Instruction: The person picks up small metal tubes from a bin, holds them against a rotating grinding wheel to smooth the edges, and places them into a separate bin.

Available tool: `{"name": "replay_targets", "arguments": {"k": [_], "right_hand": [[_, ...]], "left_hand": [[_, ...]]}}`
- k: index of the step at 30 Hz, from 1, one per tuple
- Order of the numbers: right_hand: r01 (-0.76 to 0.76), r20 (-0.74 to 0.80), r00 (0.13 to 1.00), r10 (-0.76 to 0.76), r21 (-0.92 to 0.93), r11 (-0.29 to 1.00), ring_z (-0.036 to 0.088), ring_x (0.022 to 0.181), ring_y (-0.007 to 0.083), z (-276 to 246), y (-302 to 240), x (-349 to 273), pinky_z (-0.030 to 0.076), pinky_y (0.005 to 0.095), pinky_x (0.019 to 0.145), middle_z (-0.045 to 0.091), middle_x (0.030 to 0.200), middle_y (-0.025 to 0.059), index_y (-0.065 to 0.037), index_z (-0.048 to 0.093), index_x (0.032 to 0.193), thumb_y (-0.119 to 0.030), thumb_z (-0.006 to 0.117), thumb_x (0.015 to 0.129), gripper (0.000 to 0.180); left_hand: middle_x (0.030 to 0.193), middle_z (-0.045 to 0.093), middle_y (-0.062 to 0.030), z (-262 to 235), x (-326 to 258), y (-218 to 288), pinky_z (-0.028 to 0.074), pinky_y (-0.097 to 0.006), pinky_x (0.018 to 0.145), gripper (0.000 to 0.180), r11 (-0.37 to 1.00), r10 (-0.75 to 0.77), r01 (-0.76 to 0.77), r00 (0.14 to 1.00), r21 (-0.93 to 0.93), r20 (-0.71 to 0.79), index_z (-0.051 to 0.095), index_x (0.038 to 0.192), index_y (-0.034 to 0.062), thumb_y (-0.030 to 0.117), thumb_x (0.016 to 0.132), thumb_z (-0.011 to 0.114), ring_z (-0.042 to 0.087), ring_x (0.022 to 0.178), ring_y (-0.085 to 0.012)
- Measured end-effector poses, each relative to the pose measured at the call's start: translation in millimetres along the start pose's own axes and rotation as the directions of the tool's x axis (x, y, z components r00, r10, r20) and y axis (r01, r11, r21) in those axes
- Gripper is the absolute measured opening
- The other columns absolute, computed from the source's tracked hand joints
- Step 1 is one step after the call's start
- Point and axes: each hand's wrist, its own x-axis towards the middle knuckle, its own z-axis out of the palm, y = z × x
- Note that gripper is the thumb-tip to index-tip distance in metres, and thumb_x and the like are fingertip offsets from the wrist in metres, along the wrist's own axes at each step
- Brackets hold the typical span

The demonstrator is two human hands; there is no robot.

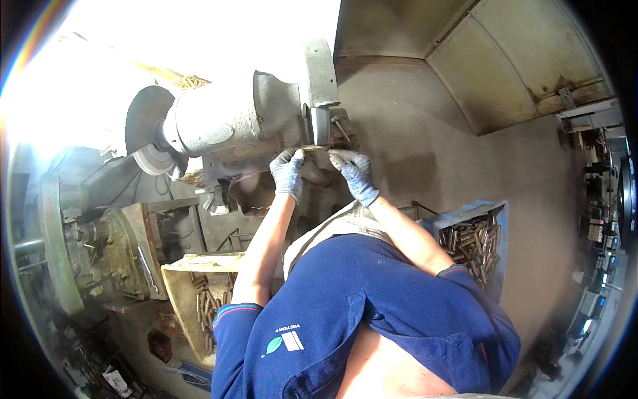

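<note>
My left hand [288, 175], in a blue-grey work glove, pinches one end of a short metal pin [315, 148]. My right hand [356, 174], gloved alike, has its fingers closed at the other end. The pin lies crosswise under the rim of the right-hand wheel [320, 126] of a bench grinder [216, 118]; whether it touches the wheel I cannot tell. A metal guard [319, 73] covers the upper part of this wheel. Much of the pin is hidden by my fingers.
A white wheel [153, 159] sits at the grinder's left end. Beside my left arm stands a yellowish bin [179, 292] of metal pins; a blue-edged bin [503, 249] to my right holds many more. Machinery [113, 253] fills the left, and a large metal panel [512, 60] rises far right.
</note>
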Motion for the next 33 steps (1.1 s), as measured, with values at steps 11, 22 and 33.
{"name": "replay_targets", "arguments": {"k": [11, 22, 33], "right_hand": [[0.124, 0.092, 0.987, -0.133, 0.092, 0.988, 0.057, 0.104, 0.0183, 15, -5, -11, 0.043, 0.0309, 0.093, 0.065, 0.106, 0.0110, 0.000, 0.066, 0.103, -0.019, 0.070, 0.080, 0.030], [0.638, 0.276, 0.761, -0.587, -0.153, 0.755, 0.055, 0.110, 0.0326, -32, -68, -59, 0.044, 0.0400, 0.094, 0.055, 0.120, 0.0210, 0.001, 0.061, 0.111, -0.034, 0.074, 0.075, 0.052], [0.699, 0.294, 0.708, -0.642, -0.166, 0.695, 0.056, 0.110, 0.0315, -35, -73, -61, 0.047, 0.0375, 0.091, 0.055, 0.121, 0.0211, 0.001, 0.060, 0.112, -0.034, 0.074, 0.075, 0.053]], "left_hand": [[0.070, 0.060, 0.0029, -7, -32, 55, 0.039, -0.019, 0.050, 0.005, 0.993, -0.016, 0.018, 1.000, -0.114, 0.020, 0.065, 0.086, 0.0022, 0.006, 0.083, 0.065, 0.049, 0.056, -0.0045], [0.084, 0.068, -0.0106, -14, -83, 91, 0.050, -0.024, 0.071, 0.019, 0.988, -0.048, 0.093, 0.939, -0.119, 0.341, 0.065, 0.094, -0.0039, 0.011, 0.082, 0.067, 0.065, 0.076, -0.0133], [0.081, 0.067, -0.0051, -17, -85, 85, 0.048, -0.022, 0.069, 0.018, 0.994, 0.106, -0.108, 0.945, -0.012, 0.310, 0.066, 0.093, -0.0022, 0.011, 0.081, 0.069, 0.060, 0.072, -0.0090]]}}
